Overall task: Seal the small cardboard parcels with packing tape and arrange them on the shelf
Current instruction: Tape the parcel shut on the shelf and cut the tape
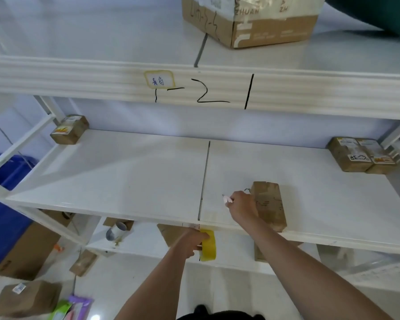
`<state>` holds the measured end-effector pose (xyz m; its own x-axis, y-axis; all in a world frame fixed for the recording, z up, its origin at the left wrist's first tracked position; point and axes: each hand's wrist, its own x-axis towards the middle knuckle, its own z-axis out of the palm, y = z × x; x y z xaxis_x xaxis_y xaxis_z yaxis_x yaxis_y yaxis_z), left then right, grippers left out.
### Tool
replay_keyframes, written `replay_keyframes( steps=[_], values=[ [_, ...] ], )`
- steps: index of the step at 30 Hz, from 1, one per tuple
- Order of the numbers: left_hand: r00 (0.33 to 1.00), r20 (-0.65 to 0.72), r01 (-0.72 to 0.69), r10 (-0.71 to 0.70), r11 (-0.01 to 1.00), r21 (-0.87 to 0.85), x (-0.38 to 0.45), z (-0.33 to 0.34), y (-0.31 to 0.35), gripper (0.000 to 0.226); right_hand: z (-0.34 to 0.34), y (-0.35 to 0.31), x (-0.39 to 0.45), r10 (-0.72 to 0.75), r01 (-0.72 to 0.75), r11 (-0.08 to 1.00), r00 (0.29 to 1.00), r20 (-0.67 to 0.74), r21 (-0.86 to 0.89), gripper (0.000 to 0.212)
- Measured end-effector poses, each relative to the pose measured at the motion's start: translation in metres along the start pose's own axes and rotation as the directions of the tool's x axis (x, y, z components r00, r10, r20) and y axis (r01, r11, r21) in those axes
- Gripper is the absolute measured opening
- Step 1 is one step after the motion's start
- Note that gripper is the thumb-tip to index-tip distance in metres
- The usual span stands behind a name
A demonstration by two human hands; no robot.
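Head view of a white metal shelf unit. At lower centre of the frame, the left hand curls its fingers round a roll of yellowish packing tape, holding it just below the front edge of the middle shelf. At centre right, the right hand rests against the left side of a small cardboard parcel that lies flat on the middle shelf near its front edge; the fingers are curled and hold a small pale pen-like object whose tip points left. Whether the fingers also grip the parcel cannot be told.

Further parcels on the same shelf: one small labelled box in the far left corner, at the left of the frame; two labelled boxes touching side by side in the far right corner. These are well apart from the parcel under the hand.

The beam of the shelf above carries a small label and hand-drawn marks. On the upper shelf, top centre, stands a large cardboard box.

At lower left of the frame, cardboard boxes lie on the floor beside a blue bin.
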<state>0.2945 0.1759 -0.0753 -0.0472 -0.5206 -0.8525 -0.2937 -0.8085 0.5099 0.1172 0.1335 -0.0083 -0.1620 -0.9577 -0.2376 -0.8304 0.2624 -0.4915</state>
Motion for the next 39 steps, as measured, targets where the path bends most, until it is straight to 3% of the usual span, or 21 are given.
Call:
replay_keyframes(
  steps=[6,9,13,15,18,21,23,26,28,31,34,39],
  values=[
    [1.0,0.02,-0.005,0.005,1.0,-0.024,0.004,-0.004,-0.012,0.029,0.008,-0.002,0.001,0.125,-0.124,0.992,0.991,0.057,-0.015,0.016],
    [0.996,0.079,-0.032,0.037,0.997,-0.065,0.0,-0.01,-0.015,0.046,0.01,-0.004,0.003,0.148,-0.146,0.989,0.987,0.061,-0.037,0.017],
    [0.986,0.156,-0.034,0.052,0.993,-0.111,-0.003,-0.015,-0.012,0.04,0.011,-0.015,-0.003,0.046,-0.066,0.985,0.991,-0.126,-0.161,0.018],
    [0.981,0.183,-0.042,0.059,0.995,-0.095,-0.007,-0.017,-0.009,0.034,0.016,-0.024,-0.009,-0.012,-0.013,0.991,0.984,-0.178,-0.137,0.016],
    [0.982,0.174,-0.055,0.067,0.996,-0.072,-0.006,-0.019,-0.007,0.037,0.032,-0.03,-0.02,0.09,-0.089,0.995,0.996,0.023,-0.042,0.02],
    [0.987,0.153,-0.038,0.044,0.999,-0.038,-0.007,-0.019,-0.002,0.037,0.048,-0.021,-0.037,0.242,-0.258,0.966,0.931,0.275,0.023,0.021],
    [0.988,0.15,-0.029,0.031,1.0,-0.012,-0.009,-0.019,0.001,0.035,0.056,-0.014,-0.043,0.339,-0.405,0.9,0.884,0.322,0.163,0.031],
    [0.988,0.153,-0.023,0.026,0.999,-0.023,-0.012,-0.018,0.003,0.034,0.061,-0.013,-0.045,0.477,-0.643,0.558,0.766,0.432,0.525,0.034],
    [0.987,0.162,-0.009,0.017,0.999,-0.048,-0.016,-0.019,0.004,0.037,0.063,-0.013,-0.046,0.493,-0.682,0.37,0.72,0.489,0.63,0.028],
    [0.982,0.189,0.023,-0.018,0.999,-0.024,-0.017,-0.018,0.007,0.051,0.066,-0.016,-0.049,0.513,-0.667,0.289,0.714,0.477,0.687,0.023],
    [0.979,0.197,0.046,-0.043,0.999,-0.008,-0.012,-0.016,0.006,0.064,0.068,-0.022,-0.049,0.56,-0.65,0.313,0.715,0.418,0.693,0.026],
    [0.978,0.198,0.079,-0.063,0.994,-0.075,-0.021,-0.016,0.004,0.047,0.061,-0.039,-0.046,0.586,-0.639,0.596,0.76,0.281,0.486,0.018]
  ],
)
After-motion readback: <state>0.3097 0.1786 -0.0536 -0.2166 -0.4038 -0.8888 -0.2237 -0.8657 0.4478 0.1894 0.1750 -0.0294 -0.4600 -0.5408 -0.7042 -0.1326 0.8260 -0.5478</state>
